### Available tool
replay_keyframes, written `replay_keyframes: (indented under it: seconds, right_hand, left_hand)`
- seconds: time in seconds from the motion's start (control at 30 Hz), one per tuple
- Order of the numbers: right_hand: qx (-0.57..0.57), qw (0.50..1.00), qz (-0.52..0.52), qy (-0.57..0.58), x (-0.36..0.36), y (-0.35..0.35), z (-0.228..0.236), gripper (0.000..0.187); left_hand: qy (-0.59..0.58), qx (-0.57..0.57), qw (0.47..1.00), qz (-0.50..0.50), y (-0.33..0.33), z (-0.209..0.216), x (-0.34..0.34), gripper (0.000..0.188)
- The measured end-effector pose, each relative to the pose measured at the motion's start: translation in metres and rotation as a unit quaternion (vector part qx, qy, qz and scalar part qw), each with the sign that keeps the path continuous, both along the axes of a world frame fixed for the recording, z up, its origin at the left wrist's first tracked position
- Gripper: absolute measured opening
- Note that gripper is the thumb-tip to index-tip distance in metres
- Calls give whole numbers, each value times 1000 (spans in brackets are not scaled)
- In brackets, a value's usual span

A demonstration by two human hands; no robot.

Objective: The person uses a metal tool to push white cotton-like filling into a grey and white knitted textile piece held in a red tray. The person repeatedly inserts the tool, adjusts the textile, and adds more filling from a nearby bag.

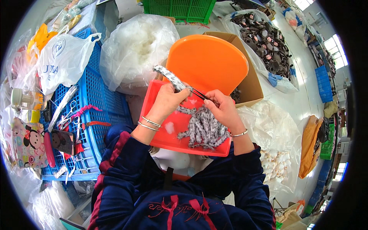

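Observation:
My left hand [167,100] is closed round a grey-and-white furry strip [168,74], whose far end sticks out up and to the left. A thin dark metal tool [198,93], perhaps tweezers or forceps, runs from my right hand [223,110] to the strip's near end. Whether its tip is inside the strip is hidden by my left fingers. Below both hands a red plastic tray [165,138] rests over my lap. A heap of similar furry grey pieces [207,128] lies in its right part, with white stuffing tufts [169,127] to the left.
An orange stool seat [209,61] stands just beyond the tray, before a cardboard box [251,90]. Left is a blue crate [90,76] bearing scissors [76,122] and a phone [63,142]. A bag of white stuffing [140,48] stands behind; sacks of dark pieces [264,42] and white pieces [276,165] lie right.

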State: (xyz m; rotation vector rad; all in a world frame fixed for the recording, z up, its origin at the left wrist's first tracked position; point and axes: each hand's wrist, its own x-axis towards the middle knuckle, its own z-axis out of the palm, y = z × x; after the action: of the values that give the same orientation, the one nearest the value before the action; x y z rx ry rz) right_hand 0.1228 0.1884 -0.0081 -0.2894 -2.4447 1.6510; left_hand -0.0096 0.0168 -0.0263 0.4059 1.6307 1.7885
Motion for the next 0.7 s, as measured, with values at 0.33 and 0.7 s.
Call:
replay_keyframes:
  seconds: [0.33, 0.7]
  right_hand:
    - [77, 997, -17, 2, 1, 1, 4, 10]
    - [90, 996, -7, 9, 1, 2, 8, 9]
  left_hand:
    - [11, -3, 1000, -9, -2, 4, -3, 17]
    - [12, -23, 1000, -17, -4, 6, -4, 18]
